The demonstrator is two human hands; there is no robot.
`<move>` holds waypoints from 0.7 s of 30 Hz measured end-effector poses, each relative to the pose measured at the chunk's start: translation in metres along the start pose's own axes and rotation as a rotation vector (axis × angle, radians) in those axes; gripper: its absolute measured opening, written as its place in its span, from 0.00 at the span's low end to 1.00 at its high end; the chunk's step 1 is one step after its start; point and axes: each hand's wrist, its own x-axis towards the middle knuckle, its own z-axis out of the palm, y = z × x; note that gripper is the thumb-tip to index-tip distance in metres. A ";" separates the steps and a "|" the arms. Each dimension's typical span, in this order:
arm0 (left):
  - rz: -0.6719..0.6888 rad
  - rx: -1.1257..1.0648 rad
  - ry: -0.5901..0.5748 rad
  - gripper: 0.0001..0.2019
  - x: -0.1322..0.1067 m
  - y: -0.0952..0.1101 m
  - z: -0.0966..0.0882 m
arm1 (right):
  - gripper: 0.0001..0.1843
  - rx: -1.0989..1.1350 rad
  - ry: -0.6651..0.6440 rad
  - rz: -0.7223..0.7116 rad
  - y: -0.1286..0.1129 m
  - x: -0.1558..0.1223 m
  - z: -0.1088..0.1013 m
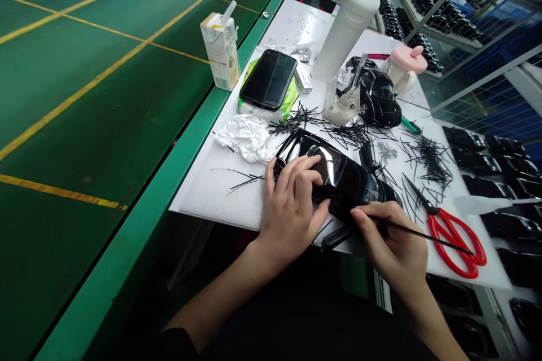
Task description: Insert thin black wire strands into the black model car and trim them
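A glossy black model car body [345, 177] lies on the white tabletop in front of me. My left hand [292, 197] grips its near left part, with fingers over the roof and windows and the thumb at the near side. In my right hand [393, 237], a long thin black strip [440, 241] is pinched between thumb and fingers. One end of the strip points at the side of the car body; the exact contact is hidden by my fingertips. Red-handled scissors [455, 242] lie right of my right hand. A crumpled white cloth [245, 138] sits beyond my left hand.
Black strip pieces [432, 158] are scattered on the table [220, 192]. Behind them stand a white bottle [349, 28], another black model car [379, 93], a phone [269, 79] and a pink-lidded cup [406, 65]. A drink carton [221, 51] stands at the green conveyor's edge [186, 146].
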 end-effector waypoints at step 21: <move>-0.019 -0.030 -0.006 0.11 0.001 -0.001 -0.002 | 0.06 0.030 0.188 0.061 0.002 -0.006 -0.001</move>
